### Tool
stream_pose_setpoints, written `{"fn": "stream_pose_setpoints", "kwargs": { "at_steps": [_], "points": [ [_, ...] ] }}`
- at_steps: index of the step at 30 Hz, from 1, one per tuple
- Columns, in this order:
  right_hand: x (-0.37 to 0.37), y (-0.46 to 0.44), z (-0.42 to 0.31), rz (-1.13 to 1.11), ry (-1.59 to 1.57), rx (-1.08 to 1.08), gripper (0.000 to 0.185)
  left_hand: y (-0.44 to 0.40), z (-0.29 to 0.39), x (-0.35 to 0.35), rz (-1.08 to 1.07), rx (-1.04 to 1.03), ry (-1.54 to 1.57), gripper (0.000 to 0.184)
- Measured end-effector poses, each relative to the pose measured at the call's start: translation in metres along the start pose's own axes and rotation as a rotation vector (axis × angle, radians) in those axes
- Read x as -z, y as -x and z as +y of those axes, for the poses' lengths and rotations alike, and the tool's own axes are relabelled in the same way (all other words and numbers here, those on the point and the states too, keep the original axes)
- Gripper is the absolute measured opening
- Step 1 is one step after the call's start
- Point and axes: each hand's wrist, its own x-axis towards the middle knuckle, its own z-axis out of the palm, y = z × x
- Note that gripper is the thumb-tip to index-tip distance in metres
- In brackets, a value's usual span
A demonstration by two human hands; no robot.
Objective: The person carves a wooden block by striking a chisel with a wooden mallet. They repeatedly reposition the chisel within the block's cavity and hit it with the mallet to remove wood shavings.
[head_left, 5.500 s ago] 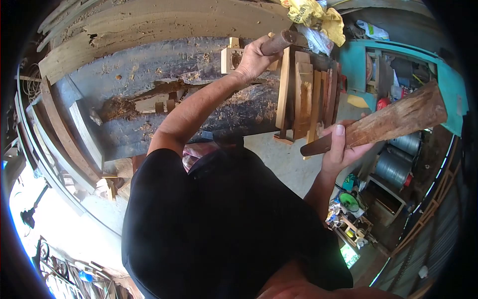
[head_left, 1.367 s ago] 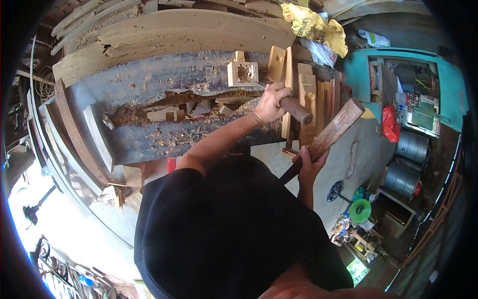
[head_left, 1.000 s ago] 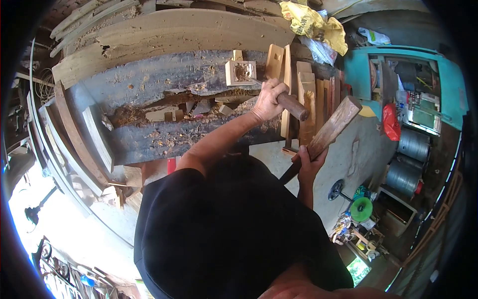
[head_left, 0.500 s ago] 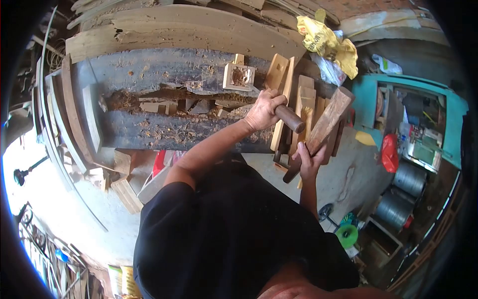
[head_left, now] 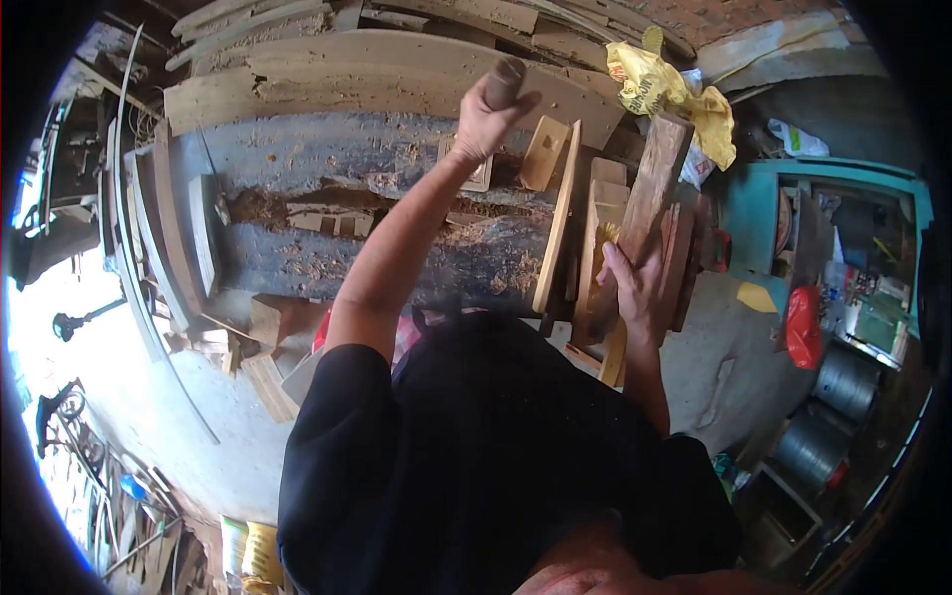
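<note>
Head view, both hands in sight. We record the left hand [head_left: 483, 129] clenched around a round brown tool handle [head_left: 506, 82], whose butt projects from the top of the fist. We cannot see the tool's working end. The hand is over the far part of the table [head_left: 297, 263], a dark, worn timber with a long ragged split.

We find the square wooden block [head_left: 480, 176] on that timber, partly hidden by the left hand and wrist. We cannot tell whether the tool touches it.

The right hand [head_left: 638, 285] grasps a rough wooden club [head_left: 658, 178], thumb laid along the near side. We see the club slanting, thick end away from the body; its narrow end is blurred.

Just right of the block we note a slotted board [head_left: 542, 154], and beside it a long pale strip [head_left: 557, 223]. Farther right, pieces of lumber [head_left: 601, 203] lie side by side, partly covered by the club. A broad curved plank [head_left: 377, 77] runs along the far edge. We log a crumpled yellow bag [head_left: 650, 84] beyond the club and a red bag [head_left: 802, 327] near the teal cabinet [head_left: 760, 208].
</note>
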Motion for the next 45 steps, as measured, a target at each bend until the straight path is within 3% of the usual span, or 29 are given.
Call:
{"fn": "stream_pose_setpoints", "kwargs": {
  "at_steps": [11,20,25,40,45],
  "points": [
    [-0.013,-0.021,0.002,0.076,-0.077,-0.058,0.043,-0.014,0.007,0.004,-0.128,0.14,-0.123,0.038],
    [-0.02,-0.05,-0.003,0.051,-0.039,-0.091,0.048,-0.015,0.008,0.004,-0.154,0.083,-0.083,0.036],
    [-0.022,-0.058,-0.013,0.028,0.039,-0.12,0.049,-0.023,0.0,0.012,-0.217,0.161,-0.112,0.039],
    [-0.034,-0.027,-0.018,0.087,0.127,-0.122,0.047,-0.017,0.01,0.018,-0.312,0.154,-0.028,0.042],
    [-0.037,-0.044,-0.053,0.006,0.158,-0.241,0.062,-0.032,-0.014,0.025,-0.375,0.092,-0.207,0.03]
  ]
}}
